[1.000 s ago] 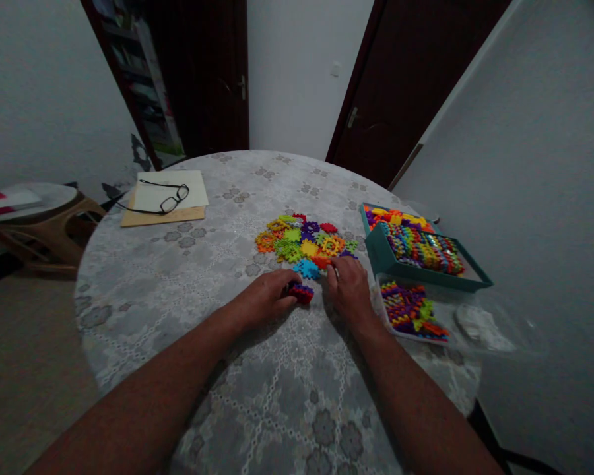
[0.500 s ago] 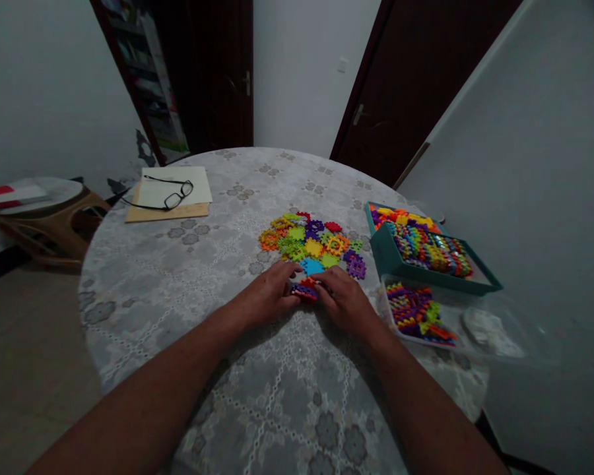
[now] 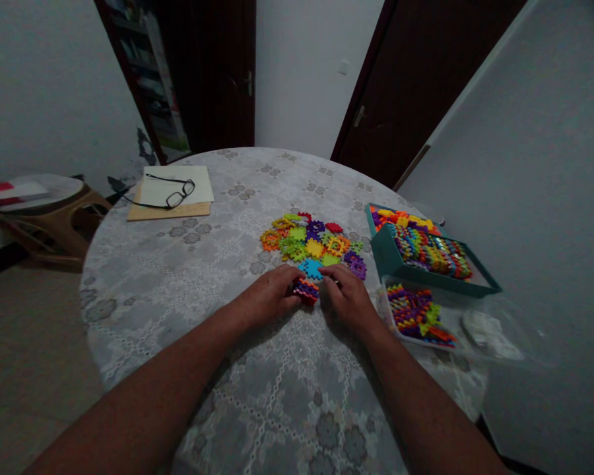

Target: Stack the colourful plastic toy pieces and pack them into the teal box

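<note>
Pinching red, purple and orange stack of toothed plastic pieces (image 3: 305, 291) between thumb and fingers, left hand (image 3: 270, 293) sits low over grey patterned tablecloth (image 3: 257, 382). Right hand (image 3: 349, 298) curled just opposite, forefinger at edge of bright blue toothed plastic piece (image 3: 311, 268); cannot tell if gripping. Multicoloured gear-shaped pile (image 3: 314, 248) just beyond, teal box (image 3: 400, 264) off right.

Place: home, likely | floral tablecloth (image 3: 143, 277) on round table | dark panelled doors (image 3: 420, 72) | low stool (image 3: 72, 212)
</note>
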`<state>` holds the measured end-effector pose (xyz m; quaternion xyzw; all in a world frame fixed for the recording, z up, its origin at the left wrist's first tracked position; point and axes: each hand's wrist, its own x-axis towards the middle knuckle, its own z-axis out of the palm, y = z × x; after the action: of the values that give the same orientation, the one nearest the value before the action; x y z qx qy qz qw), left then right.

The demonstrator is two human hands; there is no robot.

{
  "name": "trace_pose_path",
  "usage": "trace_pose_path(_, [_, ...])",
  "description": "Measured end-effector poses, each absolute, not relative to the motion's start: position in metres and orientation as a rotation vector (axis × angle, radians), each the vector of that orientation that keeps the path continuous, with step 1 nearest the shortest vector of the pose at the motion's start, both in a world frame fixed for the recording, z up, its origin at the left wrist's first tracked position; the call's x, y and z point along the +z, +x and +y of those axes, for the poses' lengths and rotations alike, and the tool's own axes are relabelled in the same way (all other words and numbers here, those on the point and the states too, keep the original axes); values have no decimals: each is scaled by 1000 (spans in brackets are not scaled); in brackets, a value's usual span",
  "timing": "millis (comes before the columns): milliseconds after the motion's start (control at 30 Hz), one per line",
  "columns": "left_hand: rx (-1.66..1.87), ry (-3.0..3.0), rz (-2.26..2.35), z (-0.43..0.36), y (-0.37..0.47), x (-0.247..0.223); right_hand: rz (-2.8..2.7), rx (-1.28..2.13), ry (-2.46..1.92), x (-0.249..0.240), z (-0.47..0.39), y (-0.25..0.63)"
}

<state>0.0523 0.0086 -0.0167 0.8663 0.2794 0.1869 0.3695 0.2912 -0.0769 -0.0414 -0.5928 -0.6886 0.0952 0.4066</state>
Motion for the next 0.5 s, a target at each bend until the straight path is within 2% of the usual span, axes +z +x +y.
trace_pose_path(167, [469,2241,714,9,54,-15,-1890,19,-1641,-55,-68,301])
trace_pose_path(367, [446,2270,692,9,54,-13,-2054,-9,-1838,-49,-72,299])
trace_pose_path(500, [450,2270,676,9,52,-13,-2052,9,-1798,-45,-79,297])
